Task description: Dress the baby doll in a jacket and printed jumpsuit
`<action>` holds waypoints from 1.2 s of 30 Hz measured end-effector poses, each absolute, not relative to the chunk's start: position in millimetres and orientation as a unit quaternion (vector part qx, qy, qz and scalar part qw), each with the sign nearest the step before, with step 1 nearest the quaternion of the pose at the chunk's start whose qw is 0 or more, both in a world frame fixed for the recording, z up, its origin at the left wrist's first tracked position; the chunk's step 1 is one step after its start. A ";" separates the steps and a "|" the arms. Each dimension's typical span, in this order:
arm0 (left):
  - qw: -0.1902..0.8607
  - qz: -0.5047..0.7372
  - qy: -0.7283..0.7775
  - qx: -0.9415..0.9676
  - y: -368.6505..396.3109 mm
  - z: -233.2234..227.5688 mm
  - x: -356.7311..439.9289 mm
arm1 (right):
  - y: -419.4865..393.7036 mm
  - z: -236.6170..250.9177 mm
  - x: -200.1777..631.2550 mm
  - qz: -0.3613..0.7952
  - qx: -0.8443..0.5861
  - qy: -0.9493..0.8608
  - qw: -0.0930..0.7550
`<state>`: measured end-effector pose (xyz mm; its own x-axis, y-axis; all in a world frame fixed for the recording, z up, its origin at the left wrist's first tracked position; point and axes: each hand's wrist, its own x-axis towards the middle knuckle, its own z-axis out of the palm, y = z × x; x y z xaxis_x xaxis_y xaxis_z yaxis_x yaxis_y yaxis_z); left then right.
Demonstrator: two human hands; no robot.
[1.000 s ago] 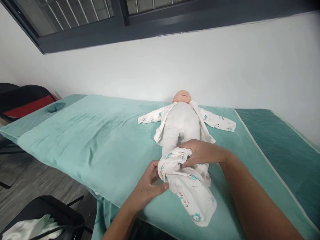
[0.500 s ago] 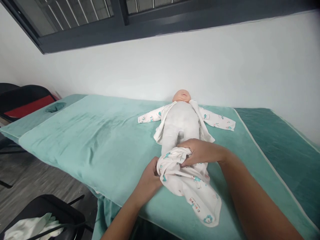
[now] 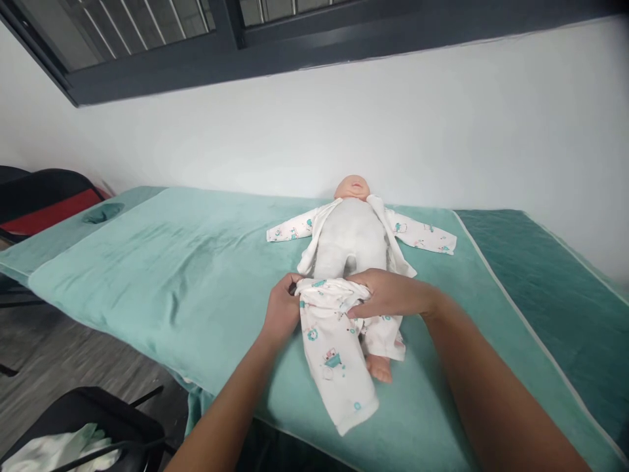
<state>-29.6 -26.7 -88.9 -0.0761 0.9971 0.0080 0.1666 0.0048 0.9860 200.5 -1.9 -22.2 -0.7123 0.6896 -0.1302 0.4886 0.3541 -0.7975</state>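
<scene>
A baby doll [image 3: 351,239] lies on its back on a teal-covered bed [image 3: 162,262], head toward the wall. It wears an unfastened white printed top with both sleeves spread out. White printed trousers [image 3: 334,357] cover its legs up to the thighs; one bare foot [image 3: 381,368] sticks out of the right-hand leg. My left hand [image 3: 281,311] grips the waistband at the left side. My right hand [image 3: 388,293] grips the bunched waistband at the middle and right.
A dark green blanket [image 3: 555,288] covers the bed's right part. On the floor at lower left stands a black chair [image 3: 98,426] with white cloth on it. A black and red seat [image 3: 44,203] stands at far left. The white wall and a dark window frame lie behind.
Both hands have pulled the trousers up the doll's legs toward its hips. The left trouser leg now lies flat and straight, and a bare foot has come out of the other one.
</scene>
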 end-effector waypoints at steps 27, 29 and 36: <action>0.232 0.331 0.616 0.677 -64.2 -92.1 -17.7 | 2.9 -33.5 181.8 0.374 -0.496 -0.741 0.255; 0.188 0.328 0.624 0.684 -53.6 -92.2 -17.9 | 2.6 -34.4 182.4 0.366 -0.499 -0.743 0.255; 0.088 0.316 0.642 0.693 -20.8 -96.8 -16.7 | 2.0 -31.7 185.4 0.398 -0.474 -0.739 0.265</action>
<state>-16.7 -20.8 -96.8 -0.0243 0.9454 0.3249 0.8342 -0.1600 0.5278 185.4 2.0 -31.7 -0.4106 0.9117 0.0153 0.4891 0.2344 -0.8402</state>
